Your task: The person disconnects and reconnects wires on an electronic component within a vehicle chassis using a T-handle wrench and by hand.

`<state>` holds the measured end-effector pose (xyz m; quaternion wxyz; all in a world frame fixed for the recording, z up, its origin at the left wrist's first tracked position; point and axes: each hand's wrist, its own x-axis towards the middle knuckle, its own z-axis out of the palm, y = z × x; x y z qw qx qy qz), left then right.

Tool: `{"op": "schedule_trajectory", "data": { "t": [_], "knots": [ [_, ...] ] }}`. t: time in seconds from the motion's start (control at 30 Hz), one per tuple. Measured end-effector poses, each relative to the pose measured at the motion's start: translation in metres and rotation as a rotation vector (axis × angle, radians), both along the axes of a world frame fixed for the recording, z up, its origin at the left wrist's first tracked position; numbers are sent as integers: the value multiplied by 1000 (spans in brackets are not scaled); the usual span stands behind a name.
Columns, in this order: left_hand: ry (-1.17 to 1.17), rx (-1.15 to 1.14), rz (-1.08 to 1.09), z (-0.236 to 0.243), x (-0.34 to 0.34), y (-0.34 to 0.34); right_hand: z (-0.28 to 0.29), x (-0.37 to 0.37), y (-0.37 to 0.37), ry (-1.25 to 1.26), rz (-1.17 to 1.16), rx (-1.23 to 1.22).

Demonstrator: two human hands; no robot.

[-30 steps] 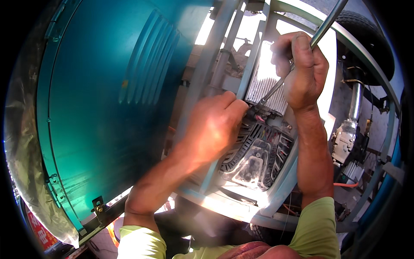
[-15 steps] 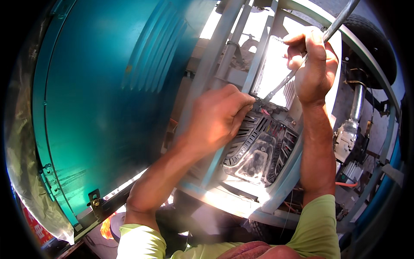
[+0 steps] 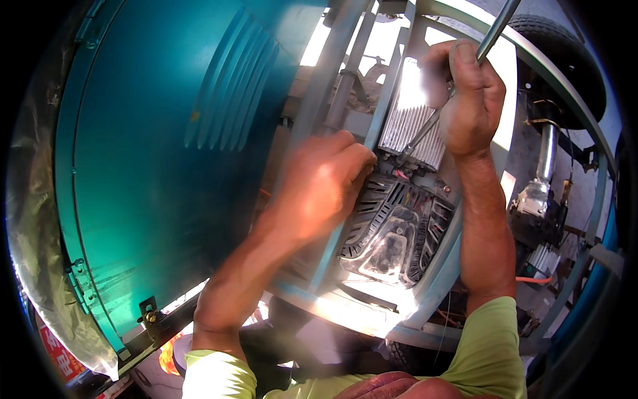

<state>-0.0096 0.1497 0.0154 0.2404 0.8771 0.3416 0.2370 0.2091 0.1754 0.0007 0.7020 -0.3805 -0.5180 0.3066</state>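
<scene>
My right hand (image 3: 473,100) is closed round a long metal rod-shaped tool (image 3: 500,26). Its thin shaft slants down past my fingers, and its lower end reaches the near edge of a silver finned metal box (image 3: 411,130). At the left of that edge my left hand (image 3: 325,179) is closed in a pinch, with the fingertips by the rod's lower end; whatever is between them is hidden. Just below the finned box sits a dusty black slotted plastic housing (image 3: 389,243), with some coloured wires showing at its upper side.
A large teal metal panel (image 3: 153,173) with pressed louvres fills the left. Light-blue frame bars (image 3: 332,249) run round the box and housing. To the right are a tyre (image 3: 565,60) and a shiny metal cylinder (image 3: 549,156). Plastic film (image 3: 40,266) hangs at the far left.
The view has shifted slightly. My right hand and the rod's upper part have swung a little left, making the rod steeper. My left hand keeps its pinch beside the finned box.
</scene>
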Motion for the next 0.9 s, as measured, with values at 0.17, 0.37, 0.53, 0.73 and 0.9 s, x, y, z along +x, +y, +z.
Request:
{"op": "schedule_trajectory", "data": {
  "t": [0.17,0.37,0.53,0.73,0.9],
  "knots": [
    [-72,-57,31,0,1,1,-2,1,0,-7,6,24],
    [-68,49,-49,-18,7,3,-4,5,4,-10,26,48],
    [30,4,-122,-8,10,9,-4,5,4,-38,0,55],
    [83,-144,-75,2,8,12,2,5,1,-152,-20,-15],
    [23,-103,-44,7,7,11,-2,4,5,-53,0,68]
  ]
}}
